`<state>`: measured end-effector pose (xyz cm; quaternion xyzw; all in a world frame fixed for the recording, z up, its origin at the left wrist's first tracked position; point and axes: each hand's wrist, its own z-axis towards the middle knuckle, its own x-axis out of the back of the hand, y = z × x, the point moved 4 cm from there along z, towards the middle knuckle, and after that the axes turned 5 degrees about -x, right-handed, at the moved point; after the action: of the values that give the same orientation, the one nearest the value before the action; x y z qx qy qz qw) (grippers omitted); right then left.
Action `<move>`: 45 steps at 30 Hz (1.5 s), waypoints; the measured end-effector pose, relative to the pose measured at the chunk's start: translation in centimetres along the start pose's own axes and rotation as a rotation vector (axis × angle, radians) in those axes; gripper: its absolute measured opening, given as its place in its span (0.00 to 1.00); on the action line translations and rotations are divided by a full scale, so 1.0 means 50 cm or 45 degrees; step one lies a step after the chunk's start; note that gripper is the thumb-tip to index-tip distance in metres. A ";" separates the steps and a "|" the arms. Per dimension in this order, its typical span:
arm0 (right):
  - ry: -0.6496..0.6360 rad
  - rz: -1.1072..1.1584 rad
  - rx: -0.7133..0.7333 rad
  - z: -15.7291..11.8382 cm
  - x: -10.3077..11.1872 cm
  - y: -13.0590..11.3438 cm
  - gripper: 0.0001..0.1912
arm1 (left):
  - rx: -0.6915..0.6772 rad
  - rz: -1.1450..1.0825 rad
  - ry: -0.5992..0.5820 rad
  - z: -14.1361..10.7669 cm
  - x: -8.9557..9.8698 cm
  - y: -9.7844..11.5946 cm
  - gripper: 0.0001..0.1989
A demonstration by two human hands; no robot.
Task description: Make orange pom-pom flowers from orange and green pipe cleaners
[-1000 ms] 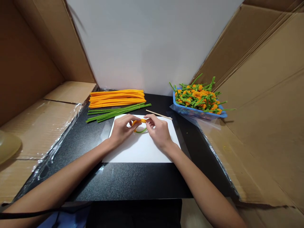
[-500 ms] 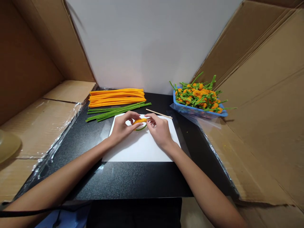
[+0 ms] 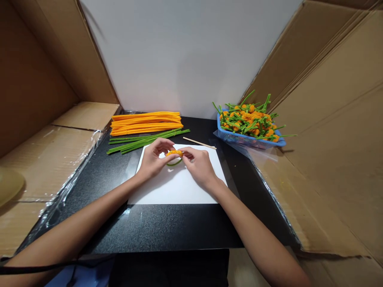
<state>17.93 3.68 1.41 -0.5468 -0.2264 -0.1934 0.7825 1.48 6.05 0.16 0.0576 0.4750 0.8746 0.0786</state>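
Note:
Over a white paper sheet, my left hand and my right hand hold a short orange chenille coil between their fingertips. A green chenille stem curves in a loop beneath the coil, its ends hidden by my fingers. Just beyond my right hand, a thin wooden stick lies along the paper's far edge. Bundled green stems lie beyond my left hand, with straight orange chenille stems behind them.
All this stands on a black table. A blue plastic basket heaped with orange-and-green chenille flowers sits at the far right on clear plastic. Cardboard sheets line both sides, and a white wall rises behind.
My hands have drawn slightly closer together around the orange coil. The green loop below it looks smaller and flatter than a second ago.

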 end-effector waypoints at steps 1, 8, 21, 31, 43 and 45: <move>0.017 0.004 -0.011 0.001 0.002 0.001 0.17 | 0.012 -0.018 0.010 0.001 0.001 0.000 0.18; 0.044 0.014 0.016 0.006 0.015 -0.003 0.14 | 0.026 -0.019 0.067 0.008 0.003 0.018 0.18; 0.044 0.163 -0.072 0.005 0.014 -0.004 0.09 | -0.041 -0.104 0.132 0.004 -0.003 0.032 0.17; 0.007 0.246 -0.157 0.007 0.008 0.007 0.09 | 0.006 -0.092 0.109 0.003 -0.006 0.039 0.17; 0.044 0.297 -0.195 0.010 0.014 0.010 0.08 | -0.056 -0.070 0.025 0.002 -0.008 0.040 0.15; 0.046 0.269 -0.177 0.010 0.016 0.007 0.09 | -0.075 -0.078 0.026 0.001 -0.008 0.041 0.14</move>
<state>18.70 4.24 1.72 -0.6171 -0.1394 -0.1347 0.7626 1.73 4.91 1.91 0.0319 0.4513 0.8859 0.1022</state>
